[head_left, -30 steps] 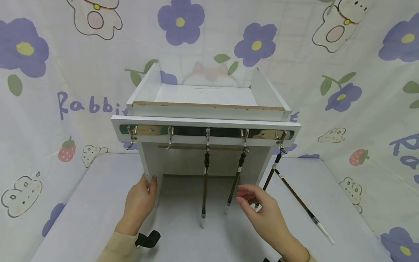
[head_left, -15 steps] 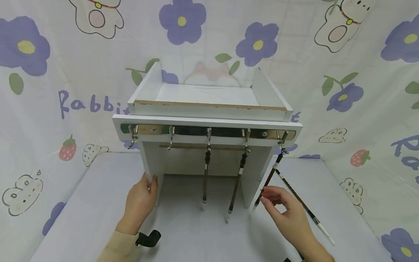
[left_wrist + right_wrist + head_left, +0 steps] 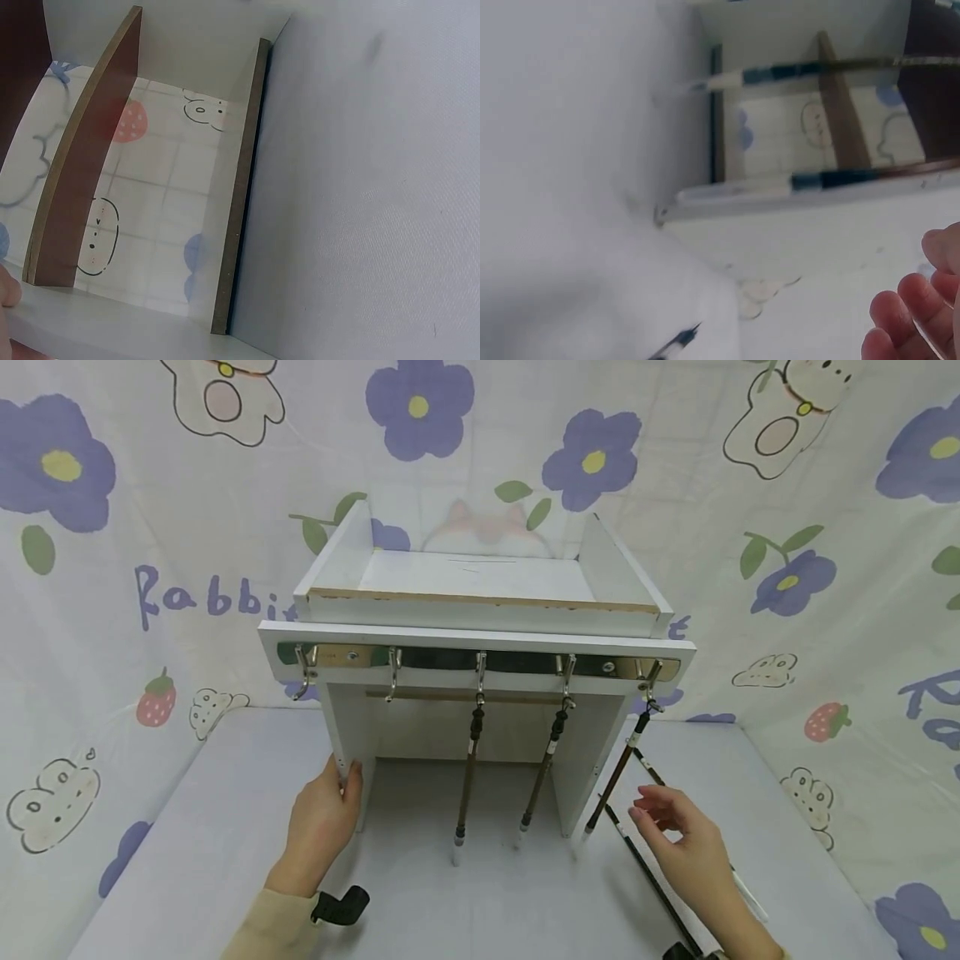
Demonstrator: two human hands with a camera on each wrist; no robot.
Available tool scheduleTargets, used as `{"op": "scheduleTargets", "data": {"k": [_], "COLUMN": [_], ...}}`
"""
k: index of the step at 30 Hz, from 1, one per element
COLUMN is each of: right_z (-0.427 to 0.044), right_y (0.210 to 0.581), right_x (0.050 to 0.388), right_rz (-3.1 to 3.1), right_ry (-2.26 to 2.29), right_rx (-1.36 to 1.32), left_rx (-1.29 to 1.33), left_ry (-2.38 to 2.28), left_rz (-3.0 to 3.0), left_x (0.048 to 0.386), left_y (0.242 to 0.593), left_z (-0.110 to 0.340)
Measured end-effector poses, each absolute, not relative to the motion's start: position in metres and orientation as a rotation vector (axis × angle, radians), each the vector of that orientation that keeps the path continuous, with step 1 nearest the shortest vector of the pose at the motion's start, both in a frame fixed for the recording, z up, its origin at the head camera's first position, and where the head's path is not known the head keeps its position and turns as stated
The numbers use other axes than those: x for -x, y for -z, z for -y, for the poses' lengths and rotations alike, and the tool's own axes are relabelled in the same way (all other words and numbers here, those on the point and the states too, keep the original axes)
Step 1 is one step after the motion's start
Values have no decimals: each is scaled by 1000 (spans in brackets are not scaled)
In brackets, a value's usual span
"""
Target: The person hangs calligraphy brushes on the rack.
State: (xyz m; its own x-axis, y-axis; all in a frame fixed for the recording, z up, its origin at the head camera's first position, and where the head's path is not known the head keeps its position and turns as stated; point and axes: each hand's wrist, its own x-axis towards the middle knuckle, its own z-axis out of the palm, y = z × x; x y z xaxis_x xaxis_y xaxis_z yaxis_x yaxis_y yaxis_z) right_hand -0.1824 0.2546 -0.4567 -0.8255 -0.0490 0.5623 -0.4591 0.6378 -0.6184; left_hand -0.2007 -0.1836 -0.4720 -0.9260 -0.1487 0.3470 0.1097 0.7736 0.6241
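My left hand (image 3: 322, 822) grips the left side panel (image 3: 347, 727) of a white rack; its fingertips (image 3: 9, 291) show at the left wrist view's edge. Brushes hang from three hooks on the rack's front board: one at the middle (image 3: 468, 785), one right of it (image 3: 543, 777) and one at the far right (image 3: 618, 772). Just right of that last brush, my right hand (image 3: 686, 852) is held with fingers loosely bent and nothing in them. In the right wrist view, its fingers (image 3: 896, 319) are apart from two capped brushes (image 3: 840, 178).
The two left hooks (image 3: 393, 672) hold nothing. A dark brush (image 3: 648, 872) lies on the table partly behind my right hand, and another with a clear cap (image 3: 748, 893) lies farther right. An open tray (image 3: 480, 578) tops the rack; patterned cloth stands behind.
My right hand has moved right, away from the hanging brushes, which have swung a little. The dark brush on the table has come into fuller view. My left hand has stayed put.
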Motion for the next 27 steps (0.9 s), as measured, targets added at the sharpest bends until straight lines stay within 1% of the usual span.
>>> {"op": "scheduleTargets", "data": {"k": [27], "right_z": [-312], "right_y": [504], "right_x": [206], "right_rz": [2540], "right_ry": [-1082], "right_rx": [161], "left_rx": [-37], "left_ry": [945], "left_rz": [2581], "left_x": [201], "left_y": [473], "left_z": [183]}}
